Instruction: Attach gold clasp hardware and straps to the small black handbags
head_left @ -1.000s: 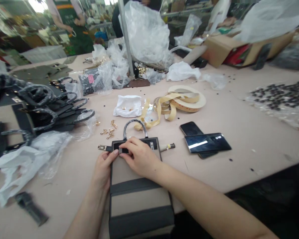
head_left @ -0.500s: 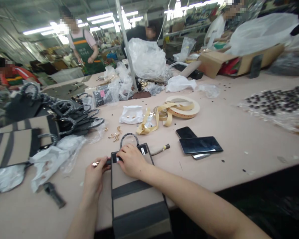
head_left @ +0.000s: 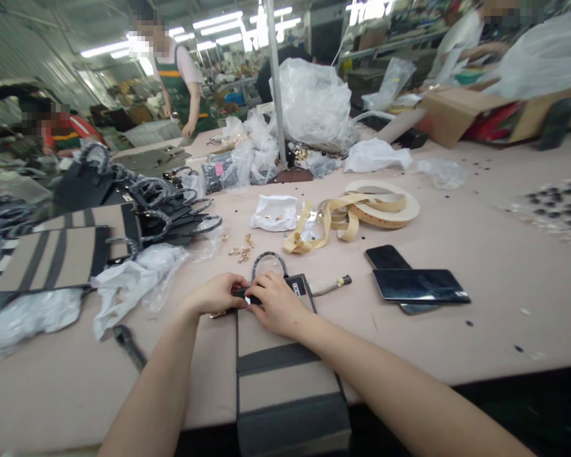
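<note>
A beige handbag (head_left: 276, 381) with dark stripes lies in front of me, its front part hanging over the table edge. Its dark loop handle (head_left: 269, 255) points away from me. My left hand (head_left: 226, 295) pinches a short dark strap (head_left: 240, 292) at the bag's upper left, where a bit of gold metal (head_left: 217, 314) sticks out below the fingers. Bent over the bag's dark top band, my right hand (head_left: 275, 303) grips there, its fingertips meeting the left ones. A small white piece shows between the fingertips; what it is I cannot make out.
Several striped bags (head_left: 57, 254) are piled at left. Small gold fittings (head_left: 242, 251), a tape roll (head_left: 390, 206), two phones (head_left: 416, 285), a wood-handled tool (head_left: 330, 287) and a black tool (head_left: 129, 346) lie around the bag. A metal pole (head_left: 275, 89) stands behind. Other people work beyond.
My left hand has moved from beside the bag's left edge onto its top, bringing the strap to my right fingertips. The whole view has shifted, so things appear further right.
</note>
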`<action>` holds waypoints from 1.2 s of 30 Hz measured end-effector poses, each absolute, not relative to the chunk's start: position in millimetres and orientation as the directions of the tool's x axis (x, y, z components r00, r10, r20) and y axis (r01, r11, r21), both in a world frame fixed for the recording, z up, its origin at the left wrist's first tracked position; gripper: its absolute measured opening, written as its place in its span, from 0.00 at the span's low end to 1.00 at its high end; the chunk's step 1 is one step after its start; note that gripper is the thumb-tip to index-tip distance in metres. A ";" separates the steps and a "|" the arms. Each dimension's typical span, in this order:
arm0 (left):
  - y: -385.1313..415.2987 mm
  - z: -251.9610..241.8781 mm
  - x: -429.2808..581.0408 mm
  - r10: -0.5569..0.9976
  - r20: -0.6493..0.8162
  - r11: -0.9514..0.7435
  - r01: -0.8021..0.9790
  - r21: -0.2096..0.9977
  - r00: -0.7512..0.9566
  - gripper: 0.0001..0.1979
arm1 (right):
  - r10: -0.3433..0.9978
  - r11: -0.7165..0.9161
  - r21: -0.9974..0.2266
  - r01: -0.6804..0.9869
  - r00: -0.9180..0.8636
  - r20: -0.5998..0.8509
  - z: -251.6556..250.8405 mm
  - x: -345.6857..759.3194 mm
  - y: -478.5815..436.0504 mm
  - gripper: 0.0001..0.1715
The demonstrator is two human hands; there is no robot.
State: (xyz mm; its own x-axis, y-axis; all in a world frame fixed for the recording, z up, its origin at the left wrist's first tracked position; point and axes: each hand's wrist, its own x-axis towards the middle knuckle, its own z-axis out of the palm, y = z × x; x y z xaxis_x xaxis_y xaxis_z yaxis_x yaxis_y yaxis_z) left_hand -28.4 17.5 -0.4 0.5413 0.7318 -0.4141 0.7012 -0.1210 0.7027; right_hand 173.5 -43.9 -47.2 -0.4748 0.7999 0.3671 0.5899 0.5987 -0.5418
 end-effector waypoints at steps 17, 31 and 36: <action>16.8 -1.3 -25.3 0.683 -0.585 0.164 0.688 0.707 0.437 0.10 | 0.957 0.231 -0.488 0.842 -0.287 -0.042 -10.3 328.4 -48.9 0.20; 23.9 -16.1 -37.2 0.587 -0.647 0.247 0.654 0.715 0.487 0.14 | 0.998 0.046 -0.991 -0.125 0.045 0.040 40.9 284.9 -74.2 0.20; 22.9 -15.1 -36.8 0.612 -0.633 0.245 0.647 0.722 0.475 0.09 | 0.992 0.115 -0.893 -0.435 0.001 0.127 37.3 172.2 -44.0 0.17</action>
